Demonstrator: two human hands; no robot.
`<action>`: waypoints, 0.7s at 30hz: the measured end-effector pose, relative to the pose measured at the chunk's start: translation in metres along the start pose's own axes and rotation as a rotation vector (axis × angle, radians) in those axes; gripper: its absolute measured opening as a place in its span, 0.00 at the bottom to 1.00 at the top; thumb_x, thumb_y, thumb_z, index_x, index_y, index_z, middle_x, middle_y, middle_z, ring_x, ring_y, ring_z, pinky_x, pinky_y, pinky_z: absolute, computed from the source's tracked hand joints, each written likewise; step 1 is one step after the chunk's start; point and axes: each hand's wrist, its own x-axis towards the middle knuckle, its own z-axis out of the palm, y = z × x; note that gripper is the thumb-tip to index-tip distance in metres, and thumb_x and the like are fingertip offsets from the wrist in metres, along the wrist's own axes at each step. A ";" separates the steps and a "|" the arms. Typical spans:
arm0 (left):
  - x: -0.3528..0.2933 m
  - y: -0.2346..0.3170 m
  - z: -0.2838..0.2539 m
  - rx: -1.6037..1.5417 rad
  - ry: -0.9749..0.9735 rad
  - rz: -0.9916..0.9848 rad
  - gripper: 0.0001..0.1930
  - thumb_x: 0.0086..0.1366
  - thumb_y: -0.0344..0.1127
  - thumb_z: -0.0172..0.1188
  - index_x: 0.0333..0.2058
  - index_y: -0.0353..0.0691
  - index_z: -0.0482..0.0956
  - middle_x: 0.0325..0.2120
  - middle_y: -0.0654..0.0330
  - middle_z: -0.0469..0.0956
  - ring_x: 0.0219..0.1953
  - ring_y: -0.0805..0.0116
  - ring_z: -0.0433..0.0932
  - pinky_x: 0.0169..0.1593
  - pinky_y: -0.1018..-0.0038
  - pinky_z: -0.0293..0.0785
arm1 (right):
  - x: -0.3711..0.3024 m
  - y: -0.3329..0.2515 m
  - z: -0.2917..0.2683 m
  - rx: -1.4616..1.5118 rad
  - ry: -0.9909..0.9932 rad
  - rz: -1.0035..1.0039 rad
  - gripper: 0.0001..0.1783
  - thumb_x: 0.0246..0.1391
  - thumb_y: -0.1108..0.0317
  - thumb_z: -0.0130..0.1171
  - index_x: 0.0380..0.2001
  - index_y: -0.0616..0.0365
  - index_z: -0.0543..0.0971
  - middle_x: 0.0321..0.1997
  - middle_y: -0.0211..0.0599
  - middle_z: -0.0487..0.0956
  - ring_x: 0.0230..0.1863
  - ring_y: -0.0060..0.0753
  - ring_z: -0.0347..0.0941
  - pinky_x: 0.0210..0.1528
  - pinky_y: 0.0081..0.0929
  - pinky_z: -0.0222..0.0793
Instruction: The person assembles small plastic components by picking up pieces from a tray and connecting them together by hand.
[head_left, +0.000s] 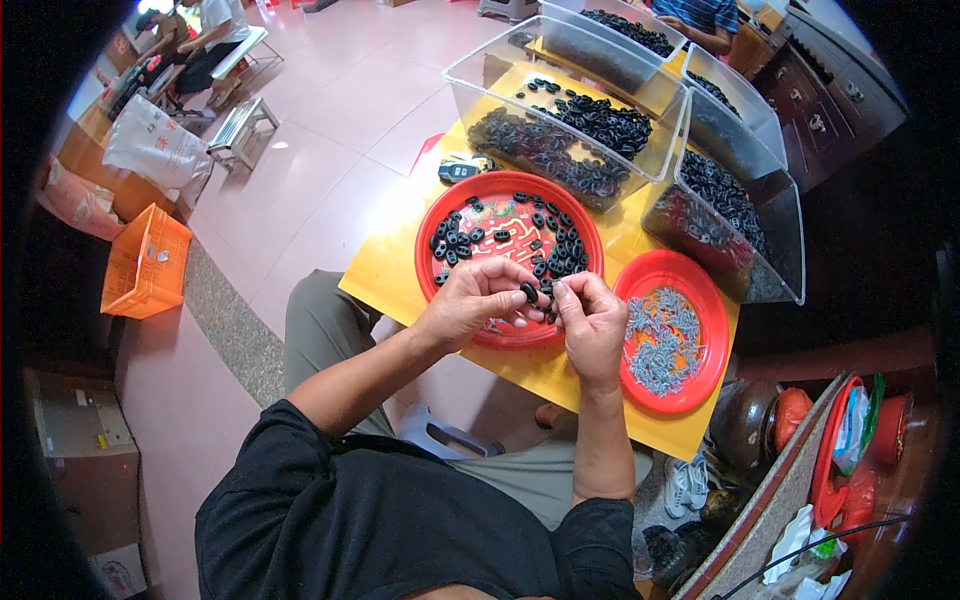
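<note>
The black oval piece is small and glossy, with a smooth, rounded outline; it is much the same dark colour as the loose two-holed pieces beyond the fingers, several of which plainly show a pair of openings; on the one in hand, any openings are hard to make out at this size.

The far side of that piece is hidden by the left hand; the person's fingers also cover part of the red round tray beneath them; the tips of the right hand merge with the dark pieces behind, so whether they grip anything cannot be told.

The black oval piece sits at the end of the left thumb, pinched between it and the curled fingers; the right thumb and forefinger are drawn close together just to the right of it, apart from the piece itself; farther right of the right fingers, a smaller red plate holds a heap of thin grey screws; the yellow tabletop shows to the left, beyond the left fingers.
</note>
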 end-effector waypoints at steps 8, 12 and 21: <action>-0.004 0.001 0.003 0.020 0.002 0.019 0.09 0.64 0.26 0.52 0.43 0.31 0.71 0.33 0.54 0.79 0.35 0.69 0.80 0.37 0.77 0.79 | 0.000 -0.006 -0.001 -0.057 -0.067 0.039 0.06 0.55 0.73 0.55 0.25 0.63 0.74 0.22 0.31 0.76 0.24 0.16 0.70 0.27 0.18 0.66; -0.004 0.002 0.003 0.084 0.006 0.004 0.09 0.65 0.27 0.51 0.43 0.30 0.71 0.32 0.54 0.79 0.34 0.69 0.80 0.35 0.77 0.79 | 0.001 -0.005 -0.002 -0.063 -0.075 0.025 0.06 0.54 0.74 0.56 0.25 0.63 0.74 0.22 0.31 0.77 0.24 0.16 0.71 0.27 0.18 0.67; -0.004 0.000 0.002 0.089 0.018 -0.054 0.07 0.65 0.27 0.51 0.40 0.31 0.70 0.31 0.52 0.79 0.30 0.69 0.81 0.32 0.78 0.79 | 0.002 -0.005 -0.003 -0.049 -0.080 0.017 0.06 0.53 0.74 0.58 0.24 0.62 0.75 0.18 0.21 0.72 0.18 0.09 0.62 0.18 0.12 0.56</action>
